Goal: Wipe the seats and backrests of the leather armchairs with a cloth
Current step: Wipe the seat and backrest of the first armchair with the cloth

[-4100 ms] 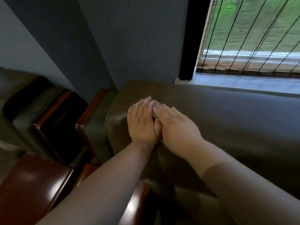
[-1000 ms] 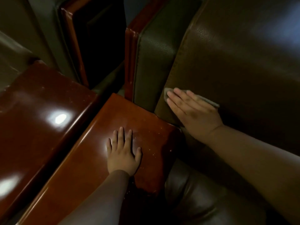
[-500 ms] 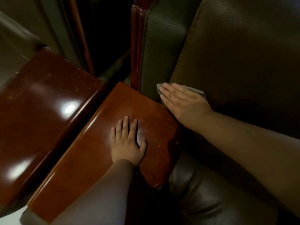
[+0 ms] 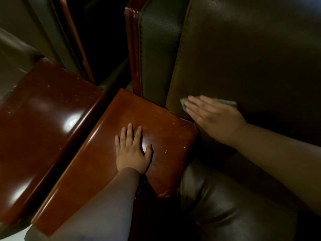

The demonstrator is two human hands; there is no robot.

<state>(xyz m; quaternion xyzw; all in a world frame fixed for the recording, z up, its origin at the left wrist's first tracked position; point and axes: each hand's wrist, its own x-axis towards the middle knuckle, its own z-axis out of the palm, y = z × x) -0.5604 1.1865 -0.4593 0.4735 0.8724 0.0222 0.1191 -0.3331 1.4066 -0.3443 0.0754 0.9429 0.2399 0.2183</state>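
The cloth [image 4: 227,102] was pressed flat by the right hand [image 4: 213,117] low on the backrest [image 4: 243,54], apparently lower than four seconds earlier (seat probably next); the left hand [image 4: 132,150] lay open on the armrest [image 4: 156,119].

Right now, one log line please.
right hand: presses cloth flat on backrest | left hand: flat on wooden armrest

The right hand [image 4: 215,117] presses a grey cloth [image 4: 227,102] flat against the lower left of the brown leather backrest [image 4: 251,54], while the left hand [image 4: 132,152] rests, fingers spread, on the glossy wooden armrest [image 4: 107,159] beside the near seat cushion [image 4: 231,206].
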